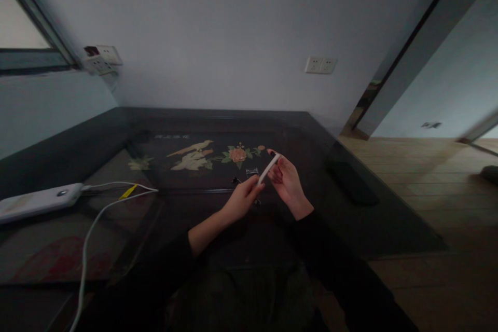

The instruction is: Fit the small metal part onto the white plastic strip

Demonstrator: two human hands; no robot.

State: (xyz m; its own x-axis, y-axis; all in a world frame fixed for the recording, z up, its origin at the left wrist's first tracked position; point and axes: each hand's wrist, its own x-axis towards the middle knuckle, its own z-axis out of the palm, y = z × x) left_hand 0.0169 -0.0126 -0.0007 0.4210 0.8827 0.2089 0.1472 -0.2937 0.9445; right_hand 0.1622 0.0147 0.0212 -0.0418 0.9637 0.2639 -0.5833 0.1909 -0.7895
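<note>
The person's left hand (243, 197) is closed around the lower end of a slim white stick (267, 168), fingers wrapped with no gap showing. The right hand (288, 181) has its fingers bent in and nearly together on the upper end; whether the dark bit at that tip is separate cannot be told. The stick tilts from seven toward one o'clock above the dark table (218, 238). Just off it at nine o'clock lies a small clear packet (252, 171); the inlaid flower (237, 154) sits at ten, a white power strip (39, 203) well apart at nine.
</note>
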